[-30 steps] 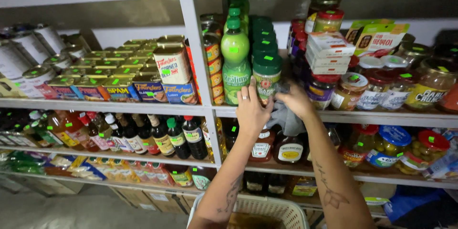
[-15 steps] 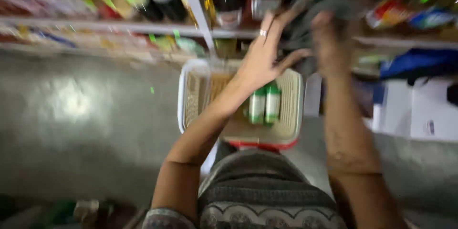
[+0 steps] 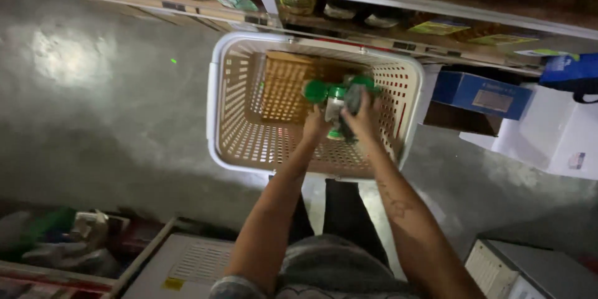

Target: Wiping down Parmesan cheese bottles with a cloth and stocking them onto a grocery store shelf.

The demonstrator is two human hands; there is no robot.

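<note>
We're looking down at the grey concrete floor (image 3: pixel 106 106), w/ the white metal shelf rack (image 3: pixel 398 1) along the top edge, packets and jars on it. On the floor just below the rack stands the cream slotted plastic shopping basket (image 3: pixel 232 96), open top toward us. Right of the basket, a blue cardboard box (image 3: pixel 479 93) and a white box (image 3: pixel 548 134); bottom left, a low crate of mixed goods (image 3: pixel 62 243).

Both our forearms reach down into the basket. Left hand (image 3: pixel 314 128) is curled around the lower part of a green-capped clear bottle (image 3: pixel 335 107), fingers closed on it. Right hand (image 3: pixel 362 118) is closed too, gripping a crumpled grey cloth (image 3: pixel 354 96) pressed against the same bottle's upper side. A second green-capped bottle (image 3: pixel 316 91) lies just beside it, touching or nearly so; can't tell which. Bottles sit mid-basket, toward the right wall.
</note>
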